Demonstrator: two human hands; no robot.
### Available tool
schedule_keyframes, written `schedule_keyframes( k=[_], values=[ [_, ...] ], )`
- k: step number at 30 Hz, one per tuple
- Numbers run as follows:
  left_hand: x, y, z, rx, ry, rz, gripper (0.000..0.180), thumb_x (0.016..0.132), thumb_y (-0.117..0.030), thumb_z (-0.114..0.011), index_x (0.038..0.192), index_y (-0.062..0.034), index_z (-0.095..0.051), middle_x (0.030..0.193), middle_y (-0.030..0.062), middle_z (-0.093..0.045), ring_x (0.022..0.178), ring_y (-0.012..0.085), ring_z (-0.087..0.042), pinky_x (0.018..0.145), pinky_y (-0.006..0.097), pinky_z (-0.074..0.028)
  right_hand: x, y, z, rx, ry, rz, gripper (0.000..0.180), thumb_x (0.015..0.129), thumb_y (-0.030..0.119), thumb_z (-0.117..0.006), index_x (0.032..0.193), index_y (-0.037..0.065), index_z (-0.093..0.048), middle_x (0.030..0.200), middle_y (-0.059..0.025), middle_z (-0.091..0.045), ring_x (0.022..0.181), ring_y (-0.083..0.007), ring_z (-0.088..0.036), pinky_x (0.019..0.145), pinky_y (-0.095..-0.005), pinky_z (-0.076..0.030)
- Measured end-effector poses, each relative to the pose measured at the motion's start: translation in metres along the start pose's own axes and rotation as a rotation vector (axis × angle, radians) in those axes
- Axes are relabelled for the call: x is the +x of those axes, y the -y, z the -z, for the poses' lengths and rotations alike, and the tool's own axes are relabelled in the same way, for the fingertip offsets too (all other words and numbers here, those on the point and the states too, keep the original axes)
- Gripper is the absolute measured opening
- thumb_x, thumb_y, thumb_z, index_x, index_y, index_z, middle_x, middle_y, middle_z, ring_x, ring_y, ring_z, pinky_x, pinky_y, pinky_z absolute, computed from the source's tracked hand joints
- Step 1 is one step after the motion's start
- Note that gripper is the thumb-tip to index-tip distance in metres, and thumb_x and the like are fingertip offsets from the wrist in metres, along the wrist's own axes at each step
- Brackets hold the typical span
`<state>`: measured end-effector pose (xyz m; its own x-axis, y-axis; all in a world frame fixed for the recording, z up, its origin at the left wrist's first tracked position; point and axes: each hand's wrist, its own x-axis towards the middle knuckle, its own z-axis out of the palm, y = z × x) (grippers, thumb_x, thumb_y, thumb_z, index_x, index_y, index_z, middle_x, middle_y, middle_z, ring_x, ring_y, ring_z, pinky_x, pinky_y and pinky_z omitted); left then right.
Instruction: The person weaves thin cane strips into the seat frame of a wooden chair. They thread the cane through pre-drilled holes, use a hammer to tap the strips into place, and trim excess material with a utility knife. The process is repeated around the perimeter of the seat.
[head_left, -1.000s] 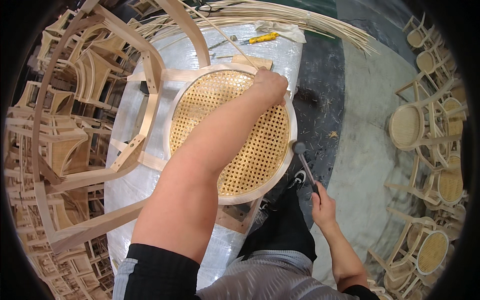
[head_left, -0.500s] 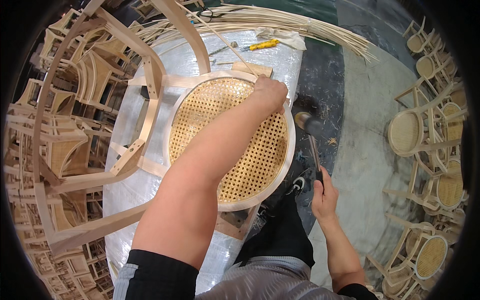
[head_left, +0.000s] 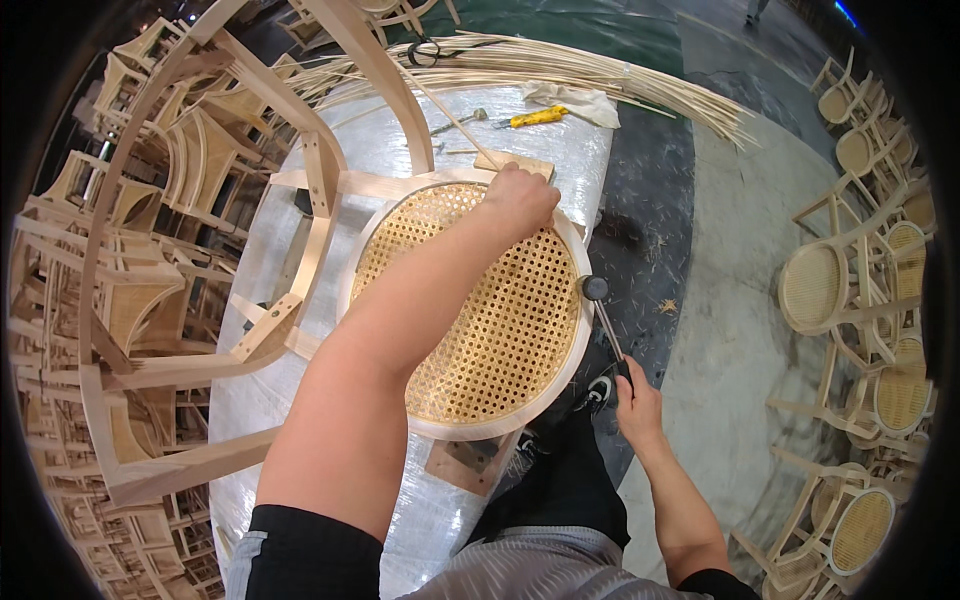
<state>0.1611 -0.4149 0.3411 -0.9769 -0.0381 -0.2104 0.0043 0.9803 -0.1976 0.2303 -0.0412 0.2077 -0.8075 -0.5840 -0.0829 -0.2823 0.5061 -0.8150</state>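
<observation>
Seen from above, the floor [head_left: 735, 270] runs along your right, with other chairs [head_left: 812, 287] beyond it and more crowded at the left. Your bench [head_left: 250, 405], covered in a shiny sheet, carries the chair [head_left: 265, 325], whose open framework extends left from the seat. The seat [head_left: 510, 330], a round caned panel within a pale rim [head_left: 480, 431], lies face up in front of you, partly hidden by your left forearm. Rods [head_left: 600, 72] lie in a long bundle beyond the bench's far end.

Your left hand [head_left: 525, 200] is curled over the far edge of the seat. A thin strip [head_left: 445, 112] leads down to it; because the fingertips are hidden, you cannot tell whether that grip pinches the strip. Your right hand [head_left: 638, 405] is wrapped around the handle of the mallet [head_left: 607, 325]. Compared with half a second earlier, the mallet's head is nearer the rim and now stands just beside its right edge; contact cannot be told. Your left hand remains at the far edge. This suggests that the work centres there, with the mallet kept close by. Past the hand lie a small block [head_left: 537, 168] and a yellow cutter [head_left: 540, 117].
</observation>
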Motion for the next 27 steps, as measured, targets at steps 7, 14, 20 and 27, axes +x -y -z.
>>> schedule_keyframes(
  k=[7,14,20,27],
  values=[
    [0.006,0.002,0.005,-0.040,0.047,0.067,0.034,0.090,-0.036,-0.077,0.115,-0.0122,-0.074,0.109,0.0106,-0.076,0.101,0.0286,-0.075,0.091,0.043,-0.056,0.016,0.033,-0.001,0.056,-0.204,0.263,0.042,0.105,0.019,-0.060,0.144,0.005,-0.058,0.110,-0.0251,-0.075,0.100,-0.0432,-0.074,0.085,-0.0443,-0.058],
    [0.014,-0.009,0.022,0.014,0.083,0.003,0.023,0.090,-0.028,-0.076,0.106,-0.0131,-0.081,0.106,0.0094,-0.079,0.103,0.0276,-0.077,0.085,0.042,-0.059,0.028,0.026,-0.011,-0.089,0.031,0.007,0.040,0.106,0.024,-0.058,0.145,0.013,-0.057,0.094,-0.0267,-0.072,0.093,-0.0486,-0.070,0.079,-0.0507,-0.055],
    [0.011,-0.022,0.026,0.077,0.045,0.014,0.017,0.092,-0.019,-0.071,0.104,-0.0145,-0.082,0.106,0.0091,-0.080,0.101,0.0244,-0.078,0.077,0.040,-0.060,0.021,0.030,-0.015,0.023,-0.001,0.016,0.041,0.107,0.021,-0.058,0.146,0.012,-0.057,0.092,-0.0264,-0.072,0.090,-0.0471,-0.072,0.078,-0.0493,-0.055],
    [-0.007,-0.020,-0.007,0.104,-0.151,0.137,0.015,0.090,-0.022,-0.072,0.099,-0.0119,-0.078,0.100,0.0086,-0.075,0.090,0.0242,-0.077,0.071,0.041,-0.059,0.022,0.026,-0.026,-0.005,-0.028,0.028,0.041,0.106,0.021,-0.058,0.146,0.010,-0.057,0.089,-0.0257,-0.072,0.087,-0.0462,-0.073,0.077,-0.0487,-0.055]
  ],
)
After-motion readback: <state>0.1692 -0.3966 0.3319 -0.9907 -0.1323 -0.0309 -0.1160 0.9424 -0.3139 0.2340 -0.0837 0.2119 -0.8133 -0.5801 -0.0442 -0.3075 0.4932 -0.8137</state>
